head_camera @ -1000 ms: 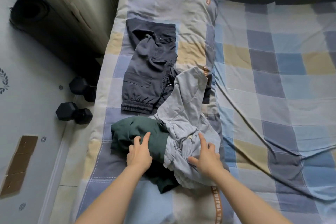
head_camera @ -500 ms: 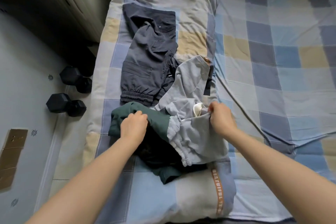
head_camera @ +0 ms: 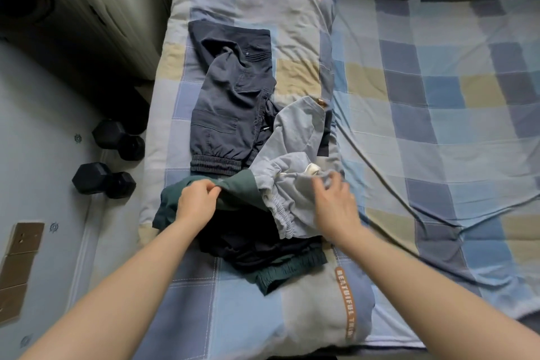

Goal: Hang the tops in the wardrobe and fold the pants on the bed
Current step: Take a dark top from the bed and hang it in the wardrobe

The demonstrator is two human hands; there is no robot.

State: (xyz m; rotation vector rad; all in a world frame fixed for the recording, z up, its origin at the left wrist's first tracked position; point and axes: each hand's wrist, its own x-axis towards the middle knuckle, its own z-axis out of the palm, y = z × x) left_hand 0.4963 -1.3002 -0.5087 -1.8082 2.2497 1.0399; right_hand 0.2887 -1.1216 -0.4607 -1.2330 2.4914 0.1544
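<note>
Three pairs of pants lie on a folded checked quilt (head_camera: 309,313) on the bed. Dark grey pants (head_camera: 230,96) lie farthest from me. Light grey pants (head_camera: 295,137) lie crumpled in the middle, partly over dark green pants (head_camera: 242,193) with a black lining and a green waistband near me. My left hand (head_camera: 197,202) pinches a fold of the green pants. My right hand (head_camera: 333,202) is blurred over the light grey pants near their elastic waistband, fingers spread and loosely bent; whether it grips the cloth is unclear.
The checked bed sheet (head_camera: 438,114) stretches to the right. Two black dumbbells (head_camera: 105,181) lie on the floor at the bed's left edge. A white cabinet (head_camera: 96,3) stands at the far left. A dark rolled mat (head_camera: 20,0) lies beside it.
My left hand has lifted a fold of the green pants. My right hand let go of the light grey pants' upper edge and moved slightly toward me over them.
</note>
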